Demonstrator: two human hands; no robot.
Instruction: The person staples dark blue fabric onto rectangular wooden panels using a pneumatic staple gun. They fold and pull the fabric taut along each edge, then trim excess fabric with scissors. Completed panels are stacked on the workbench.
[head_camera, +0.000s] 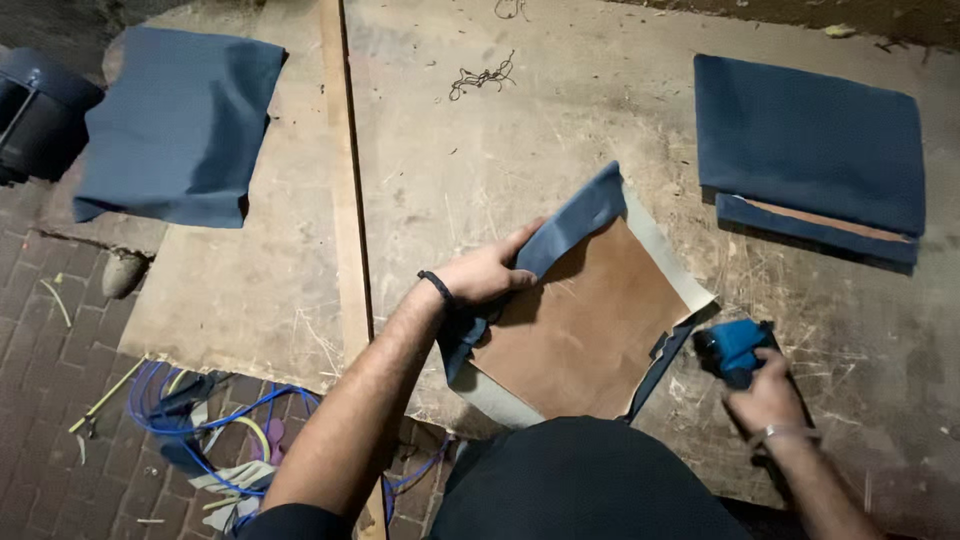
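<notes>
**Folding blue fabric over a board**

The left hand (490, 275) pinches the blue fabric (575, 220) folded over the brown board (585, 335) near the counter's (480, 150) front edge. The right hand (765, 395) has its fingers wrapped around a blue stapler (735, 345) beside the board's right corner. Judged from this, pulling the fabric taut and flat before fastening would avoid wrinkles.

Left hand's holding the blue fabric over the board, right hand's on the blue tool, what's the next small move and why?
Probably bring the blue tool in the right hand to the folded fabric edge: the left hand pins it over the brown board, seemingly unfastened.
</notes>
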